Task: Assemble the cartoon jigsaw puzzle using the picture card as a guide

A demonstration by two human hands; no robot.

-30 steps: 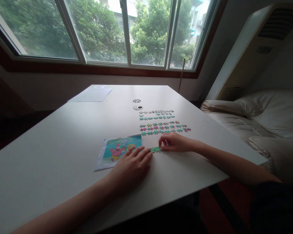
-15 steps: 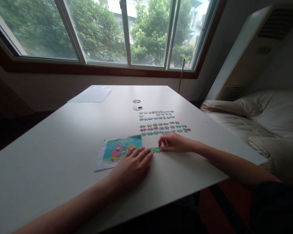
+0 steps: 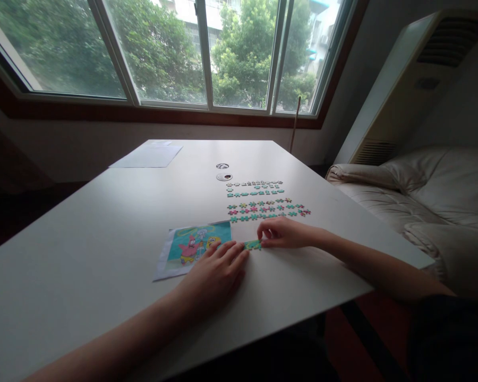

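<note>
My left hand [image 3: 215,271] lies flat on the white table [image 3: 103,239], fingers stretched out, fingertips touching a small joined strip of green puzzle pieces [image 3: 253,244]. My right hand [image 3: 284,233] has its fingers curled down onto the right end of that strip, pinching it against the table. A cartoon reference picture [image 3: 195,246] lies just left of the strip, partly under my left fingers. Several loose puzzle pieces [image 3: 266,207] are laid out in rows beyond my right hand.
Two small round discs [image 3: 223,172] sit past the puzzle rows. A sheet of paper [image 3: 147,155] lies at the far left of the table. A pale sofa [image 3: 430,201] stands close to the table's right edge, with a white unit [image 3: 402,85] behind it and windows beyond.
</note>
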